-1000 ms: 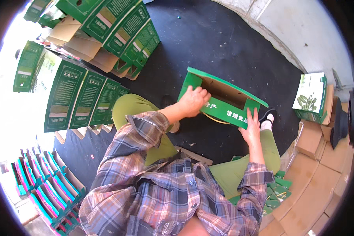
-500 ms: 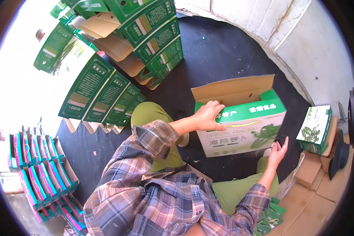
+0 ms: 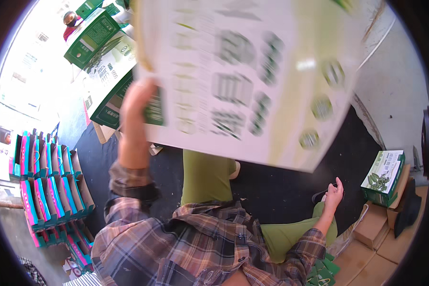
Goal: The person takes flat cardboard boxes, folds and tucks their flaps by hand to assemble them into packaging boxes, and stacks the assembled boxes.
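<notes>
A white and green cardboard carton (image 3: 271, 95) fills the upper middle, raised close and turned on its side, slightly blurred. My left hand (image 3: 139, 112) grips it at its green edge; the fingers behind the edge are partly hidden. Low on the right, my right hand (image 3: 332, 196) is apart from the carton, over my bent leg. Its index finger points up, the others look loosely bent, and it holds nothing.
Green and white cartons (image 3: 95, 40) are stacked at far left, a person (image 3: 70, 20) behind them. Rows of turquoise and pink open boxes (image 3: 52, 157) stand left. At right, a small green-white box (image 3: 385, 176) tops brown cardboard boxes (image 3: 371, 226). Green pieces (image 3: 321, 274) lie below. Black sheeting (image 3: 271, 198) covers the floor.
My left hand has lifted the carton from the floor, upward and left, turning it on its side. The carton has left my right hand, which stays low on the right.
</notes>
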Tool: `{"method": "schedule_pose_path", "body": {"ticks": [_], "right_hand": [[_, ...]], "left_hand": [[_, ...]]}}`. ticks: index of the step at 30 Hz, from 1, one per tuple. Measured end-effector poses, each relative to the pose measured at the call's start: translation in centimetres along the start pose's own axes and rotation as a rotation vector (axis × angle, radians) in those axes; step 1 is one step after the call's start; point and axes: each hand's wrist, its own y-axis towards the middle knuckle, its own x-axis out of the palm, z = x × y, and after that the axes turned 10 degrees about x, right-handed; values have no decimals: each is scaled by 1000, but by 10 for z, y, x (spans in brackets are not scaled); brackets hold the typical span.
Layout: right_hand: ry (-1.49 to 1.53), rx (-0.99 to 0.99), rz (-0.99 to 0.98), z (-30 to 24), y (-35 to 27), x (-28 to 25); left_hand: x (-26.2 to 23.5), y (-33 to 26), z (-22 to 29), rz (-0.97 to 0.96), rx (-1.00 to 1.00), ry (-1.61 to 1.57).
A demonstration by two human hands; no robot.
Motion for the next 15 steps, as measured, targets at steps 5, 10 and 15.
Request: {"method": "schedule_pose_path", "body": {"ticks": [5, 10, 15], "right_hand": [[-130, -94, 11, 9, 0, 6], [-362, -141, 16, 13, 1, 8], [-376, -27, -58, -8, -17, 20]], "left_hand": [[-94, 56, 67, 98, 137, -185], [-172, 107, 102, 136, 126, -162], [-331, 185, 64, 125, 8, -238]]}}
